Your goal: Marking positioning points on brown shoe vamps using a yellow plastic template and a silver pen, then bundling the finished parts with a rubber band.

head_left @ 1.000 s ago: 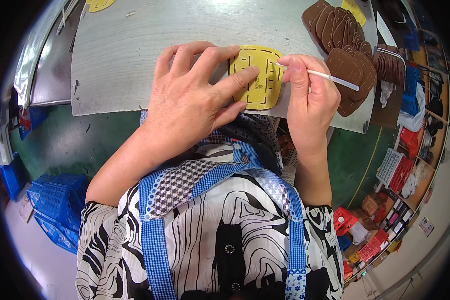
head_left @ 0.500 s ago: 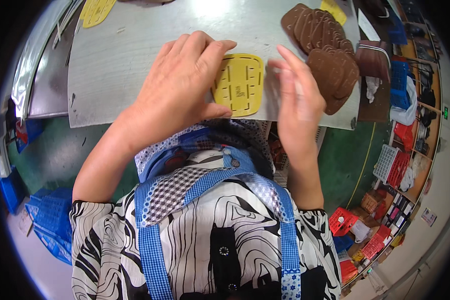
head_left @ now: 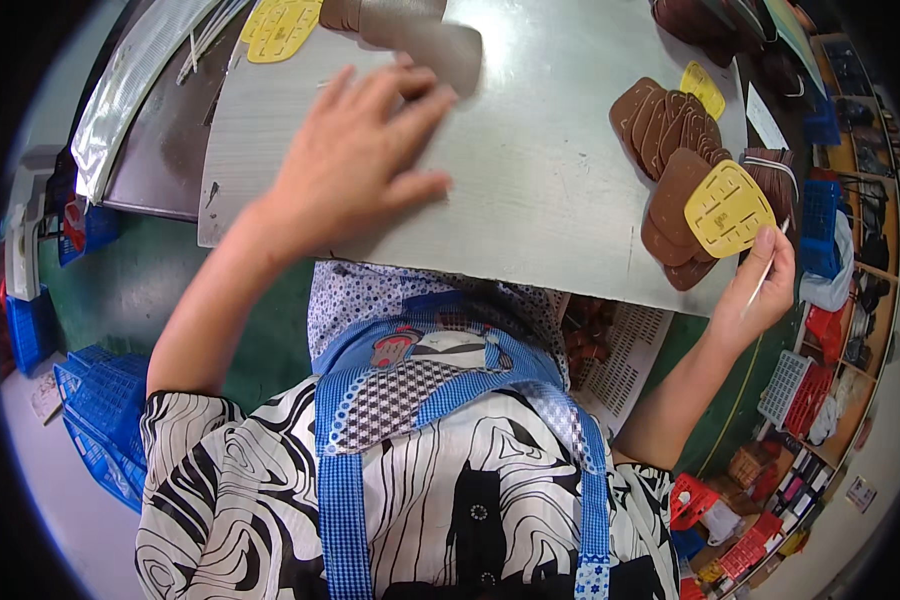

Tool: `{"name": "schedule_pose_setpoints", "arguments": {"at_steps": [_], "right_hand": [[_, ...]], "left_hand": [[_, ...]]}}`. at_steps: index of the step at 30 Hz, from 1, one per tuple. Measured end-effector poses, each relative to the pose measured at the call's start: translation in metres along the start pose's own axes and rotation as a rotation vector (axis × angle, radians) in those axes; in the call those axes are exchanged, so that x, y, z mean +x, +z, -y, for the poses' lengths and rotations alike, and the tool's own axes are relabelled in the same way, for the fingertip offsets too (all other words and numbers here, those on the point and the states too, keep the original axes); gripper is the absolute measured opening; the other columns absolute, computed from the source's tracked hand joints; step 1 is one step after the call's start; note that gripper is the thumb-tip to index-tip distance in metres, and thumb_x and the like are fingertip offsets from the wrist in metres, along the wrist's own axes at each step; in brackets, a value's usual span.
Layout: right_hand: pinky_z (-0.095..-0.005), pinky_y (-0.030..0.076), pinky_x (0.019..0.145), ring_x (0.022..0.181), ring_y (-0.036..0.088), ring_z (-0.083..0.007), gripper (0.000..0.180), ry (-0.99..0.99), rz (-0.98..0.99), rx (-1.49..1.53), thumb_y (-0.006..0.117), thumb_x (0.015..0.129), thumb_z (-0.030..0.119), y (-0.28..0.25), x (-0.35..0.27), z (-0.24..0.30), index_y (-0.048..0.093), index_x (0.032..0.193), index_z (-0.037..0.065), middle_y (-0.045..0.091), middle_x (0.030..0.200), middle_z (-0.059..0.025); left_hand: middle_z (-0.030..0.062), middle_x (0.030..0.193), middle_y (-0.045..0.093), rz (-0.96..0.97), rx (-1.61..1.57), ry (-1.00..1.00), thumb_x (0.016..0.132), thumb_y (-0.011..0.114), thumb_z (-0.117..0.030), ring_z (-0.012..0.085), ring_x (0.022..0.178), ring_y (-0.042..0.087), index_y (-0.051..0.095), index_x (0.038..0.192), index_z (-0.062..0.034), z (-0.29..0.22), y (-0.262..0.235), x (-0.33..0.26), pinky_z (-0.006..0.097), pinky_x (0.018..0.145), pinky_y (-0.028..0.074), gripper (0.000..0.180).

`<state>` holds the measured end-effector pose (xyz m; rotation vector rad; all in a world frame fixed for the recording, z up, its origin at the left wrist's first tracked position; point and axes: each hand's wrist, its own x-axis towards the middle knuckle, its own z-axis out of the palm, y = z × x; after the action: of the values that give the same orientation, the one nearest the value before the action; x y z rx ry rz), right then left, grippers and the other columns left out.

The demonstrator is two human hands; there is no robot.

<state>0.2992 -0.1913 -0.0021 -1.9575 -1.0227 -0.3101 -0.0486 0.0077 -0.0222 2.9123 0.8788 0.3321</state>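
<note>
My left hand [head_left: 355,165] is spread over the grey worktable [head_left: 540,170], fingertips reaching a brown leather piece [head_left: 425,40] at the far edge. My right hand [head_left: 765,285] is out to the right beyond the table's corner, pinching a thin white stick [head_left: 767,270]. Just above that hand a yellow perforated template [head_left: 727,208] lies on top of a fanned stack of brown leather pieces [head_left: 670,150]. A second yellow template [head_left: 702,88] sits behind the stack.
More yellow templates [head_left: 280,22] lie at the table's far left beside a clear plastic sheet [head_left: 130,90]. Blue crates [head_left: 90,420] stand on the floor at left. A white perforated basket [head_left: 620,350] sits under the table. Cluttered shelves [head_left: 830,200] line the right.
The yellow template left the table's middle and now rests on the brown stack at right. My right hand followed it rightward; my left hand swung forward and left toward a brown piece.
</note>
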Motion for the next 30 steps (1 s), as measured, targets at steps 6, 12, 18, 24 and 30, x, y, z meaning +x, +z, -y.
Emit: {"name": "schedule_pose_setpoints", "arguments": {"at_steps": [6, 12, 18, 24, 30], "right_hand": [[-0.0204, 0.049, 0.076, 0.084, 0.061, -0.0061, 0.018, 0.278, 0.335, 0.603, 0.07, 0.097, 0.005, 0.034, -0.041, 0.072, 0.067, 0.113, -0.001, 0.067, 0.09, -0.001], [-0.0214, 0.05, 0.07, 0.077, 0.062, -0.0053, 0.017, 0.228, 0.6, 0.619, 0.072, 0.096, 0.004, 0.07, -0.052, 0.095, 0.067, 0.111, -0.001, 0.07, 0.084, -0.0035], [-0.0197, 0.048, 0.07, 0.078, 0.06, -0.0038, 0.022, 0.215, 0.66, 0.41, 0.073, 0.096, 0.008, 0.075, -0.055, 0.102, 0.066, 0.114, -0.002, 0.069, 0.087, -0.0014], [-0.0198, 0.047, 0.069, 0.076, 0.059, -0.0039, 0.022, 0.139, 0.675, 0.297, 0.073, 0.096, 0.009, 0.075, -0.054, 0.101, 0.067, 0.115, -0.001, 0.068, 0.085, -0.0006], [-0.0284, 0.052, 0.063, 0.072, 0.063, -0.0155, 0.026, -0.283, 0.543, 0.14, 0.073, 0.096, 0.017, 0.077, -0.044, 0.097, 0.064, 0.115, 0.002, 0.062, 0.081, -0.0078]], "left_hand": [[0.0098, 0.133, 0.055, 0.063, -0.289, 0.16, 0.079, 0.081, -0.035, 0.0309, 0.13, 0.051, 0.059, 0.141, -0.0202, -0.073, -0.007, -0.034, 0.058, 0.119, 0.03, 0.067], [0.0075, 0.111, 0.061, -0.28, -0.425, 0.019, 0.077, 0.081, -0.018, 0.0282, 0.099, 0.057, 0.07, 0.119, -0.0142, -0.06, 0.002, -0.031, 0.044, 0.092, 0.043, 0.043], [0.0051, 0.108, 0.057, -0.158, -0.355, -0.044, 0.081, 0.079, -0.027, 0.0265, 0.103, 0.051, 0.071, 0.125, -0.0181, -0.067, 0.001, -0.028, 0.042, 0.093, 0.04, 0.046], [0.0047, 0.106, 0.055, -0.122, -0.328, -0.058, 0.081, 0.079, -0.03, 0.0265, 0.103, 0.05, 0.07, 0.128, -0.019, -0.069, 0.002, -0.027, 0.043, 0.095, 0.038, 0.05], [0.0042, 0.118, 0.057, -0.112, -0.289, -0.066, 0.081, 0.079, -0.032, 0.0281, 0.112, 0.05, 0.07, 0.128, -0.0201, -0.071, 0.002, -0.028, 0.044, 0.1, 0.038, 0.049]]}}
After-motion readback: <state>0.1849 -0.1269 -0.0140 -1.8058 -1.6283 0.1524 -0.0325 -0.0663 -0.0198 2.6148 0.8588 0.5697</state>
